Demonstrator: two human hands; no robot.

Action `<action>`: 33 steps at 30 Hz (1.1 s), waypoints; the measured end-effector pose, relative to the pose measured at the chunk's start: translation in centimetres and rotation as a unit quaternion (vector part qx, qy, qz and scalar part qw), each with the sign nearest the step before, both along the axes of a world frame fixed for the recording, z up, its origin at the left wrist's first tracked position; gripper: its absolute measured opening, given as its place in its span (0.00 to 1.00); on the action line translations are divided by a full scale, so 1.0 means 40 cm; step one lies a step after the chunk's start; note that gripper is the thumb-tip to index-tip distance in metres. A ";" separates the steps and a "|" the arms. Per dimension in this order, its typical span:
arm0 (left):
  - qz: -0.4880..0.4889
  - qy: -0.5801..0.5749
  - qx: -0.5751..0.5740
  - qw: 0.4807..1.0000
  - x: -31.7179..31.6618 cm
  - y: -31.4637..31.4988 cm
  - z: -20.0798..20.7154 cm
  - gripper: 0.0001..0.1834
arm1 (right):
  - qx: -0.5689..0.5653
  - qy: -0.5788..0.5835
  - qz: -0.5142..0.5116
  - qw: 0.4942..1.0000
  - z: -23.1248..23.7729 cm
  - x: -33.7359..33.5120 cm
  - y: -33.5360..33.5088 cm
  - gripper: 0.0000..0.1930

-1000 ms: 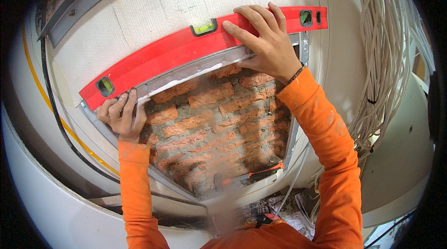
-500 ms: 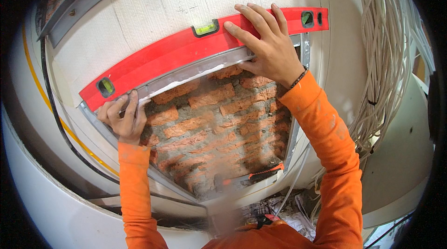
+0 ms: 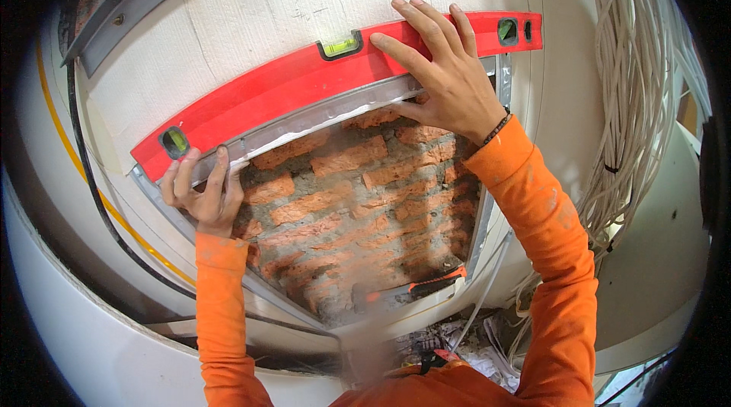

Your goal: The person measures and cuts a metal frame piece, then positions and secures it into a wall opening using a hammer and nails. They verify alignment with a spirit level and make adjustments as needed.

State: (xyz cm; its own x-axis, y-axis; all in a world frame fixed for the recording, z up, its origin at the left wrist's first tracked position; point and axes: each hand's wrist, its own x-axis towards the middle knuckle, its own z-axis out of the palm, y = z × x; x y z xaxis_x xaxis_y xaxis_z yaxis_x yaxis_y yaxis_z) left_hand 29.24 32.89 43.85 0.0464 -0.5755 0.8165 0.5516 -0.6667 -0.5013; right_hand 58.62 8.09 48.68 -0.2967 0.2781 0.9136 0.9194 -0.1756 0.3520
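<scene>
A long red spirit level (image 3: 266,95) rests along a grey metal profile (image 3: 327,107) at the top edge of a wall opening. Its middle vial (image 3: 340,47) is yellow-green. At the left end, my left hand (image 3: 209,197) is closed round the profile, fingertips reaching the level's lower edge. Farther right, my right hand (image 3: 461,91) spans the level, fingers spread over its red face and thumb under the profile. Exposed orange brickwork (image 3: 350,157) fills the opening below. What lies behind my right palm is hidden.
An orange-and-black handled tool (image 3: 438,280) lies at the opening's bottom. Bundled pale cables (image 3: 620,87) hang on the right. Black and yellow cables (image 3: 84,156) run down the left. A grey metal beam (image 3: 145,7) crosses the upper left, and debris (image 3: 487,346) lies below.
The level and both hands sit slightly farther right in the picture. My left fingertips have shifted a little up along the level's lower edge. My right hand keeps its hold.
</scene>
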 end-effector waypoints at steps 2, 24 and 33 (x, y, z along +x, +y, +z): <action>0.012 0.003 0.003 1.000 0.003 -0.010 0.007 0.15 | -0.009 -0.004 -0.008 1.000 0.002 0.004 -0.003 0.45; 0.015 0.059 -0.048 0.997 -0.008 -0.016 0.018 0.17 | 0.098 0.034 0.057 0.993 -0.080 -0.008 -0.036 0.34; 0.042 0.056 -0.041 0.997 -0.011 -0.016 0.015 0.16 | 0.097 0.038 0.032 0.994 -0.063 -0.048 -0.011 0.36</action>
State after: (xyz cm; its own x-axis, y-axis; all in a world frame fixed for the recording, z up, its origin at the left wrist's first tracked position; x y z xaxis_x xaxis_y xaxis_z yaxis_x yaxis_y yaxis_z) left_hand 28.82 32.26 44.47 0.1846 -0.4974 0.8477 0.5504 -0.6622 -0.5084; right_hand 56.70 7.66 46.15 -0.2361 0.0778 0.9686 0.9535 -0.1733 0.2464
